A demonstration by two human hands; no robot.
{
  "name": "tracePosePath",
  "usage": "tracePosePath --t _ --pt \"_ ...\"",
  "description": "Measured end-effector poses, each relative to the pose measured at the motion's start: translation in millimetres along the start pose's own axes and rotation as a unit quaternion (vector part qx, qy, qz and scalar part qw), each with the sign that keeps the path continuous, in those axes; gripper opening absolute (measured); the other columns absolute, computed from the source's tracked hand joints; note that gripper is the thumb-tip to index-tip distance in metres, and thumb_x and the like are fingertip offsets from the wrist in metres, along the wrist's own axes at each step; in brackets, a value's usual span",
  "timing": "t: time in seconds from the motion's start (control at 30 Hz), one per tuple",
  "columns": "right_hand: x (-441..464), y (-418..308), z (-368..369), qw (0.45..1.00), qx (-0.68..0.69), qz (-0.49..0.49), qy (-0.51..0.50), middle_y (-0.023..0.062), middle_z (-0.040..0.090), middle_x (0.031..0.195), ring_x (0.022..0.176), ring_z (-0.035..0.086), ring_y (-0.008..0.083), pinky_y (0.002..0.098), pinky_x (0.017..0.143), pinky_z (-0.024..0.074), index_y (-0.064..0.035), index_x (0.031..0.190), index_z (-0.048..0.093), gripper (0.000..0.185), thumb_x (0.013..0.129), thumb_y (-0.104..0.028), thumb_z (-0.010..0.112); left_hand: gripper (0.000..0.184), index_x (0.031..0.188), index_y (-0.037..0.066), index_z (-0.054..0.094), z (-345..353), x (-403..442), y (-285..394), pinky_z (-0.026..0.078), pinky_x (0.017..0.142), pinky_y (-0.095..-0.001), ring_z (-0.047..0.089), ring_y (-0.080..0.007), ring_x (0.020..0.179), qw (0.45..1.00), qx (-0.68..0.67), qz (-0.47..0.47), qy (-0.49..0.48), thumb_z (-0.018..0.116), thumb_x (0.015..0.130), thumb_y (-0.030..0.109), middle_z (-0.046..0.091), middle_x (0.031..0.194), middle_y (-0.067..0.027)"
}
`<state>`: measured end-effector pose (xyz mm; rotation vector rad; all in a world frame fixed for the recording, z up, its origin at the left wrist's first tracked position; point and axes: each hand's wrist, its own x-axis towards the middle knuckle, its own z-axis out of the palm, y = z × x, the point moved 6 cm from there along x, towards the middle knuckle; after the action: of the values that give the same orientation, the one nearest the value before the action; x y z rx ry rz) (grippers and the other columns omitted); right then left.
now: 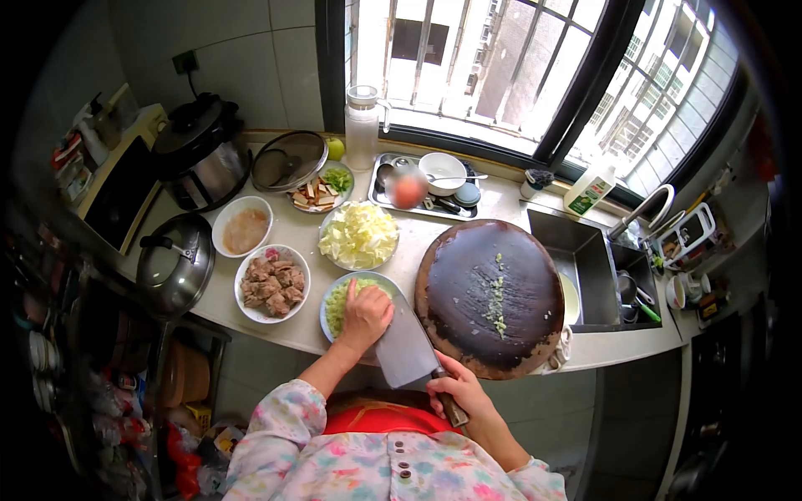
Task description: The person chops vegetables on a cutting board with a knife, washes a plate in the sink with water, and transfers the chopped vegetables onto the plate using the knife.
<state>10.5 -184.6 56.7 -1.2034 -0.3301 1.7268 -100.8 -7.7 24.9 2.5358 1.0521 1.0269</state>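
My right hand (459, 388) is wrapped round the wooden handle of a cleaver (406, 346). The broad blade is tilted, its far end over the rim of a plate (324, 309) of finely chopped pale green vegetable (337, 305). Above that plate, my left hand (366, 316) lies against the blade's left side, index finger stretched out and the other fingers partly bent; it holds nothing I can see. To the right, a thick round chopping board (451, 292) has a strip of chopped green bits (499, 301) down its dark, wet middle.
Near the plate stand bowls of meat chunks (272, 285) and pale liquid (242, 232), and a plate of cut cabbage (359, 236). A pressure cooker (196, 150) and lidded pan (175, 263) are left. A metal tray (384, 199) sits behind; a sink (576, 250) is right.
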Motion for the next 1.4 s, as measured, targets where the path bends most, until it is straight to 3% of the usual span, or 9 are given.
tracePosePath --t 0.47,0.63,0.67,0.77,0.8,0.9,1.03,1.2,1.4 --pt "-28.3 -13.7 -26.4 0.992 -0.089 -0.092 0.01 0.0055 0.057 0.071 0.05 0.054 0.0125 0.0245 0.046 0.0433 -0.0038 0.141 0.029 0.074 0.074 0.005 0.06 0.007 0.08 0.005 0.06 -22.0 -6.0 -11.5 0.039 0.095 -0.0464 0.06 -0.0287 0.093 0.99 -0.037 -0.067 0.122 0.064 0.075 0.008 0.063 0.085 -0.0084" --pt "-39.7 -26.8 -51.7 0.981 -0.085 -0.163 0.063 0.0055 0.057 0.073 0.05 0.054 0.0119 0.0251 0.045 0.0437 -0.0033 0.14 0.029 0.073 0.075 0.006 0.059 0.005 0.081 0.003 0.061 -40.0 -1.2 -3.0 0.048 0.079 -0.0365 0.06 -0.03 0.087 0.975 -0.083 -0.083 0.188 0.063 0.077 0.002 0.062 0.084 -0.0124" --pt "-44.8 -28.8 -61.0 0.974 -0.089 -0.188 0.089 0.0058 0.057 0.074 0.05 0.054 0.012 0.0253 0.045 0.0438 -0.0032 0.141 0.028 0.073 0.075 0.006 0.059 0.006 0.083 0.001 0.061 -38.9 -1.1 -7.1 0.048 0.076 -0.0327 0.061 -0.0238 0.081 0.967 -0.114 -0.126 0.19 0.062 0.082 0.007 0.064 0.083 -0.0095" --pt "-59.4 -32.0 -98.1 0.943 -0.095 -0.273 0.166 0.0095 0.058 0.08 0.049 0.053 0.0128 0.0251 0.042 0.0437 -0.0016 0.141 0.026 0.072 0.075 0.01 0.055 0.015 0.087 -0.001 0.063 -15.3 -6.0 -23.1 0.047 0.074 -0.0292 0.06 -0.016 0.077 0.866 -0.303 -0.342 0.202 0.062 0.085 0.013 0.066 0.083 -0.0075" --pt "-66.6 -33.7 -110.7 0.934 -0.086 -0.291 0.187 0.0099 0.058 0.08 0.048 0.053 0.0127 0.0248 0.041 0.0432 -0.0015 0.14 0.026 0.072 0.075 0.011 0.054 0.019 0.091 -0.003 0.064 -13.6 2.9 -9.4 0.046 0.075 -0.0254 0.059 -0.0099 0.076 0.827 -0.389 -0.351 0.205 0.06 0.088 0.016 0.066 0.083 -0.0049" --pt "-91.9 -33.8 -151.3 0.902 -0.074 -0.315 0.284 0.0096 0.057 0.075 0.045 0.052 0.0129 0.0247 0.038 0.0423 -0.001 0.14 0.025 0.07 0.076 0.009 0.053 0.017 0.091 -0.002 0.064 24.9 17.4 18.8 0.046 0.076 -0.0243 0.059 -0.01 0.077 0.739 -0.542 -0.358 0.179 0.06 0.088 0.014 0.066 0.084 -0.0052" --pt "-118.7 -35.1 -205.4 0.868 -0.054 -0.318 0.377 0.0071 0.053 0.064 0.042 0.05 0.0135 0.0257 0.037 0.0432 -0.0034 0.14 0.026 0.07 0.076 0.006 0.053 0.015 0.089 0.0 0.064 80.3 33.7 65.0 0.046 0.076 -0.0242 0.059 -0.0107 0.078 0.687 -0.622 -0.364 0.096 0.06 0.088 0.015 0.065 0.084 -0.0045" --pt "-113.8 -23.2 -248.5 0.876 -0.015 -0.306 0.374 0.0065 0.053 0.063 0.042 0.05 0.0137 0.026 0.036 0.043 -0.0055 0.141 0.024 0.072 0.076 0.006 0.052 0.018 0.088 -0.001 0.063 113.8 42.5 72.5 0.046 0.072 -0.0218 0.058 -0.0088 0.076 0.756 -0.527 -0.363 0.134 0.058 0.089 0.017 0.066 0.084 -0.0043" --pt "-81.7 -25.9 -220.7 0.937 -0.031 -0.263 0.228 0.0075 0.057 0.07 0.046 0.053 0.0131 0.0262 0.038 0.0425 -0.0045 0.14 0.029 0.07 0.077 0.008 0.055 0.02 0.087 -0.002 0.063 121.8 43.8 94.7 0.046 0.07 -0.0222 0.058 -0.009 0.076 0.834 -0.422 -0.333 0.127 0.056 0.09 0.016 0.066 0.083 -0.0052"
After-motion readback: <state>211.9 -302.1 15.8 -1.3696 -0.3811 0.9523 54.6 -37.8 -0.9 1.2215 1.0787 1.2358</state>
